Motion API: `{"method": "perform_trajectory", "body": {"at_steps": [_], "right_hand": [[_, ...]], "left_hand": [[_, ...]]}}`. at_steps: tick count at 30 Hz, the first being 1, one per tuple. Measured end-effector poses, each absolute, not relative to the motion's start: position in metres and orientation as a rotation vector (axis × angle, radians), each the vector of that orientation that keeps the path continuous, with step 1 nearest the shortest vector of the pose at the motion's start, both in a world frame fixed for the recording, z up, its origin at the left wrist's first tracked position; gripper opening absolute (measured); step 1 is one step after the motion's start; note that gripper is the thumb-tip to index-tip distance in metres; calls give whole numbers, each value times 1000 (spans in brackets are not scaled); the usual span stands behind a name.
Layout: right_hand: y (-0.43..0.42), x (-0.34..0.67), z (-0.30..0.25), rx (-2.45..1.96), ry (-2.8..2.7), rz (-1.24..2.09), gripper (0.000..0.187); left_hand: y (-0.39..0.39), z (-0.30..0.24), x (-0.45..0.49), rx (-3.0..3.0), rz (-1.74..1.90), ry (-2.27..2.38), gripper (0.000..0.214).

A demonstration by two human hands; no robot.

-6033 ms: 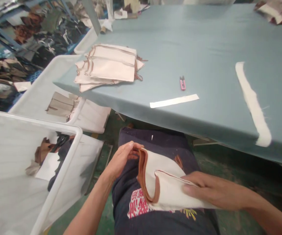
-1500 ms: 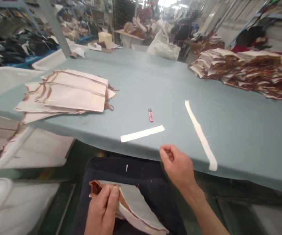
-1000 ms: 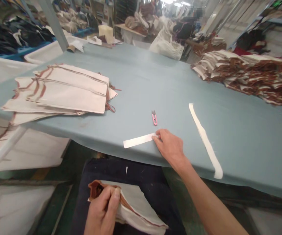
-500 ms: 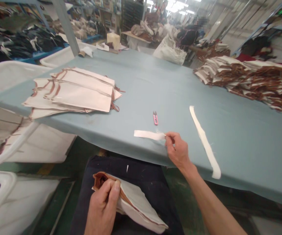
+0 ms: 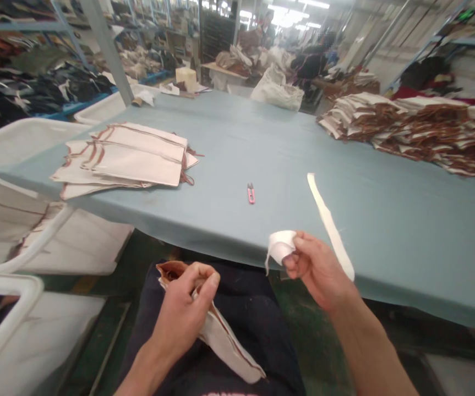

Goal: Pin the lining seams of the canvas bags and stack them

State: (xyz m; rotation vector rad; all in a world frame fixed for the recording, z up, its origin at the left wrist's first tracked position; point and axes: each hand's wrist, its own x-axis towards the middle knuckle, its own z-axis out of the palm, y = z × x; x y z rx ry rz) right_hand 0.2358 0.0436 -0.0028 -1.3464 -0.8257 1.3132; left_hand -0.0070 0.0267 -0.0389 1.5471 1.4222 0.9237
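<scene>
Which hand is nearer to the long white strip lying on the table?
The right hand. It is beside the near end of the long white strip, holding a curled strip. The left hand is farther away, over the lap, holding a cloth piece.

There are two hands [image 5: 320, 269], two white cloth strips [image 5: 327, 217], one pair of pink thread snips [image 5: 251, 195], one held cream bag [image 5: 231, 352], one stack of cream bags [image 5: 138, 159], one big cream-and-brown pile [image 5: 414, 129], one white sack [image 5: 276, 92] and one table [image 5: 220, 154].

A dark navy garment [image 5: 257, 313] bears pinkish lettering [image 5: 229, 394]; forearms [image 5: 371, 341] are bare.
</scene>
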Motion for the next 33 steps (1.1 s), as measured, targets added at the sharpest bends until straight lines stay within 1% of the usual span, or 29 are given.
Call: {"method": "perform_trajectory", "body": {"at_steps": [2,6,9,13,14,17,19,22,26,30,33], "right_hand": [[40,233,0,-1300,-789,1435,34],[23,220,0,-1239,-678,1586,37],[12,211,2,-1161,-489,1669,35],[4,201,6,-1086,-292,1766,28],[2,199,5,-1072,-277,1779,28],[-4,190,2,-1058,-298,1729,31],[-9,184,-1,-1074,-302,1650,34],[-16,179,-5,-1107,-274,1589,36],[-23,175,-7,-1079,-202,1644,38],[-28,174,-9,-998,-11,1703,27],[-32,172,-10,-938,65,1753,23]], "left_hand": [[26,-37,0,1535,861,1323,29],[17,-33,8,1536,818,1270,27],[6,-27,11,1613,904,1284,22],[-13,-18,16,1845,1110,1314,7],[-17,-16,18,1910,1168,1315,8],[-27,-12,21,2059,1304,1311,22],[-29,-11,24,2094,1288,1343,28],[-25,-15,29,2082,1206,1427,25],[-20,-28,38,2135,1200,1503,22],[-18,-40,44,2115,1221,1571,19],[-16,-44,43,2106,1254,1523,18]]}}
